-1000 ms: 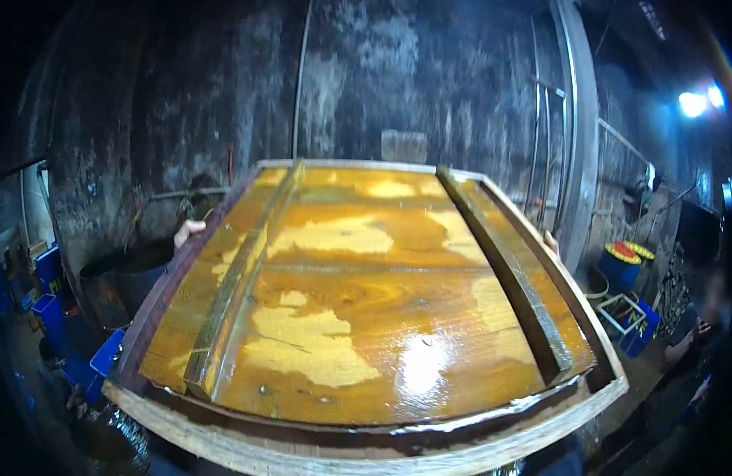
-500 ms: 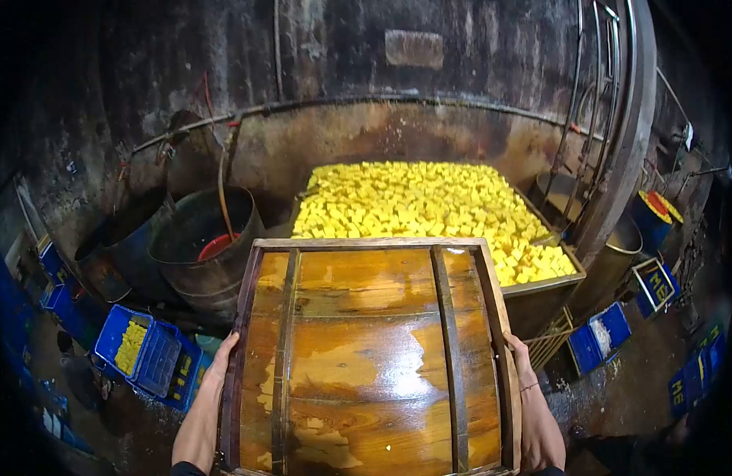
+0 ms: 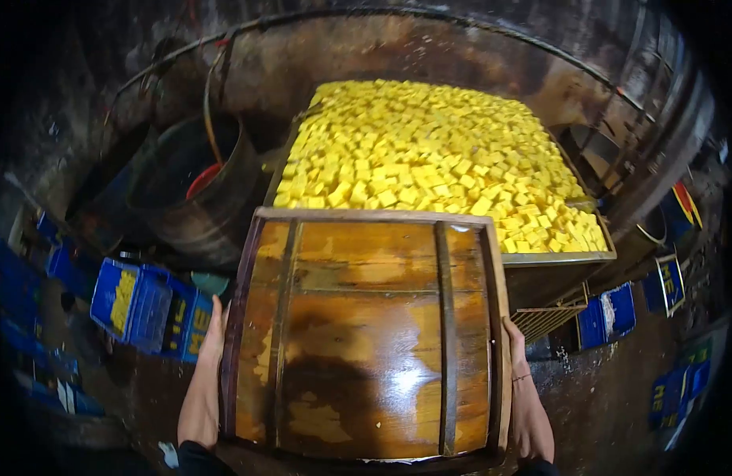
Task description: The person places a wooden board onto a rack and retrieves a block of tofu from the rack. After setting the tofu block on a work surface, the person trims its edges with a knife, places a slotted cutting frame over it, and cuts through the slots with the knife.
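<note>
Wooden tray (image 3: 366,317) carried between 2 hands, its 2 dark battens (image 3: 447,333) pointing forward, away from the person.

Well left of the grip stands a blue crate with yellow pieces (image 3: 104,289); nearer the grip and farther forward, a drum (image 3: 199,226). The left hand (image 3: 213,337) holds the tray's left side and the right hand (image 3: 515,349) its right side, so the hold spans its width; which axis is longer, I cannot tell. Just beyond the grip, yellow cubes (image 3: 437,159) heap in a vat (image 3: 556,257); right of it, a slatted rack (image 3: 552,319). Unlike 0.5 s ago, a dark shadow covers the boards' near half, and the cubes sit higher in view.
</note>
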Demonstrator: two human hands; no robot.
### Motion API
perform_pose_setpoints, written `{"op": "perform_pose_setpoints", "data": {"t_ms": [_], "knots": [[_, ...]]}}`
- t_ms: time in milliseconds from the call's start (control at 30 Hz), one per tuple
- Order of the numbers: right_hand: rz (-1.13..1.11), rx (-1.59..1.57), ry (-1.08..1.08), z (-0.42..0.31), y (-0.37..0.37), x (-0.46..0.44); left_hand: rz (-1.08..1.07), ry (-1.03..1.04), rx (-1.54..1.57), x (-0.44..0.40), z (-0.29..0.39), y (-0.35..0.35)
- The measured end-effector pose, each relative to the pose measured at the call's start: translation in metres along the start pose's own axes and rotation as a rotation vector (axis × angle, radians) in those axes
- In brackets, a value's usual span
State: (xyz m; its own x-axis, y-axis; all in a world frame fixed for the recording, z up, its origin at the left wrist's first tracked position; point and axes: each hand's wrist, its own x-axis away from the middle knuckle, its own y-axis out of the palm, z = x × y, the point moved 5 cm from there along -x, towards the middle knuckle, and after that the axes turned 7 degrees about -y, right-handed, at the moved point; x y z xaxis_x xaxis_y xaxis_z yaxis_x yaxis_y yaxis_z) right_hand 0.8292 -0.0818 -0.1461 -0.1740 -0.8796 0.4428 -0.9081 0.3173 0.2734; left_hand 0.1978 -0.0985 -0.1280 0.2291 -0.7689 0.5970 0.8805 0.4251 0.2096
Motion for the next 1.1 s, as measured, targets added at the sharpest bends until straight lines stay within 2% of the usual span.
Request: {"op": "perform_pose_setpoints", "data": {"t_ms": [67, 133, 200, 233, 267, 300, 333, 367, 400, 433, 467, 567, 633, 733, 800, 867, 933, 1100], "knots": [[-0.039, 0.004, -0.124, 0.003, -0.003, -0.012, 0.06, -0.055, -0.02, 0.003, -0.004, 0.011], [0.024, 0.075, -0.069, -0.002, 0.003, -0.008, 0.133, -0.108, -0.086, 0.01, -0.003, 0.015], [-0.125, 0.435, -0.313, -0.014, 0.002, -0.003, 0.121, 0.352, -0.681, -0.033, -0.004, -0.014], [-0.141, 0.444, -0.303, -0.009, 0.007, 0.014, 0.316, 0.562, -0.936, -0.011, 0.004, -0.004], [-0.082, 0.801, -0.445, -0.009, 0.011, 0.034, 0.437, 0.742, -1.163, 0.017, 0.003, 0.007], [-0.01, 1.154, -0.595, -0.011, 0.023, 0.059, 0.391, 0.903, -1.193, 0.045, -0.009, 0.019], [0.074, 1.506, -0.743, -0.011, 0.035, 0.085, 0.273, 0.923, -1.213, 0.081, -0.023, 0.033], [0.011, 1.475, -0.671, 0.001, 0.045, 0.115, 0.159, 0.803, -1.307, 0.108, -0.043, 0.04], [-0.05, 1.442, -0.599, 0.014, 0.054, 0.147, 0.116, 0.559, -1.441, 0.144, -0.051, 0.049], [-0.074, 1.482, -0.507, 0.027, 0.058, 0.172, 0.069, 0.483, -1.337, 0.147, -0.092, 0.034], [-0.094, 1.518, -0.417, 0.039, 0.06, 0.191, 0.054, 0.556, -1.271, 0.162, -0.109, 0.028], [0.099, 1.274, -0.369, 0.057, 0.046, 0.214, 0.171, 0.523, -1.324, 0.194, -0.115, 0.027], [0.106, 1.326, -0.398, 0.058, 0.046, 0.219, 0.314, 0.365, -1.344, 0.2, -0.115, 0.019], [0.113, 1.433, -0.461, 0.054, 0.048, 0.221, 0.398, 0.355, -1.271, 0.195, -0.117, 0.011], [0.121, 1.432, -0.455, 0.055, 0.047, 0.218, 0.418, 0.364, -1.238, 0.194, -0.111, 0.012], [0.143, 1.418, -0.462, 0.052, 0.05, 0.218, 0.378, 0.237, -1.21, 0.191, -0.111, 0.008], [0.13, 1.399, -0.42, 0.046, 0.053, 0.219, 0.387, 0.239, -1.241, 0.195, -0.112, 0.006], [0.126, 1.366, -0.473, 0.03, 0.05, 0.228, 0.438, 0.276, -1.357, 0.21, -0.081, 0.015]]}}
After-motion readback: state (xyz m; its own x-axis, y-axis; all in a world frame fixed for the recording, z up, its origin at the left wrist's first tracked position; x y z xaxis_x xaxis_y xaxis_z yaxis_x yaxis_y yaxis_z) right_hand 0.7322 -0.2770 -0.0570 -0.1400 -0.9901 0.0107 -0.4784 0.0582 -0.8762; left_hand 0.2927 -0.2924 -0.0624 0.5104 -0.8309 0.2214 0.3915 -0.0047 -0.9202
